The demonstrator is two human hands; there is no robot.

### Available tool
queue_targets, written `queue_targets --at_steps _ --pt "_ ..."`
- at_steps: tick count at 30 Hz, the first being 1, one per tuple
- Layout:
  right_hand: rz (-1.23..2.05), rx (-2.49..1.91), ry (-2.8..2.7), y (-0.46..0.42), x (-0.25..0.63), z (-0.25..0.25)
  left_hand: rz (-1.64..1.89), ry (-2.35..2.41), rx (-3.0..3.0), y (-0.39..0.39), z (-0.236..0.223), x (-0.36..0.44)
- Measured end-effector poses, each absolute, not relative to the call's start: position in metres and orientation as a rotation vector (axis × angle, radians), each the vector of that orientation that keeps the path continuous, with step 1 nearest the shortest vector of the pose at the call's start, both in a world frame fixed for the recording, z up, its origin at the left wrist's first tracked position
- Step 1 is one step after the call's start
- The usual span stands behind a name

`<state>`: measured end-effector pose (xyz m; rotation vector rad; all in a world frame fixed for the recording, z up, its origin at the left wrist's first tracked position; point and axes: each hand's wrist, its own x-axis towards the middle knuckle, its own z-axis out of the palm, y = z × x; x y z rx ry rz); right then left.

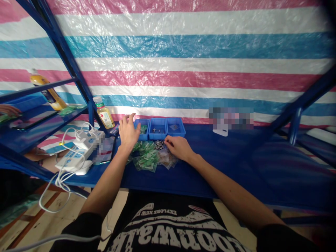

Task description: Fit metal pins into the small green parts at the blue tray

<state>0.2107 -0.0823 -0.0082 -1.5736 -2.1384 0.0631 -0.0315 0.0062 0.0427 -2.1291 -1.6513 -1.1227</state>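
My left hand (128,133) is raised at the left side of the left blue bin (145,135), its fingers spread and nothing in them. Green packets show inside that bin. The middle blue bin (157,134) holds a few dark screw-like pieces (158,130), and the right blue bin (176,127) has a small clear packet in it. My right hand (180,147) is closed in a pinch beside a pile of dark screw-like pieces (159,144); what its fingertips hold is too small to make out. Green packets (146,157) and clear packets with brownish contents (168,159) lie before the bins.
A power strip (78,150) with white cables and a phone (106,150) lie to the left. Behind them stands a bottle of yellow liquid (105,113). Blue frame posts (78,82) rise on both sides. Another person's hand (10,110) shows at far left.
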Motion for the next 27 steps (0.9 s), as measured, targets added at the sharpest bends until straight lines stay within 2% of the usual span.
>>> queue_targets --at_steps 6,12,17,27 --pt "0.083 -1.717 -2.145 -0.077 0.223 -0.006 -1.196 -1.286 -2.572 0.004 0.036 -0.019" --pt "0.103 -1.732 -2.226 -0.075 0.223 -0.012 -0.881 -0.943 -2.999 -0.008 0.026 -0.002" --pt "0.098 -1.731 -2.240 -0.074 0.222 -0.017 -0.677 -0.919 -3.076 -0.015 0.024 0.003" --pt "0.105 -1.697 -2.231 -0.074 0.222 -0.014 -0.667 -0.943 -3.102 -0.018 0.028 0.003"
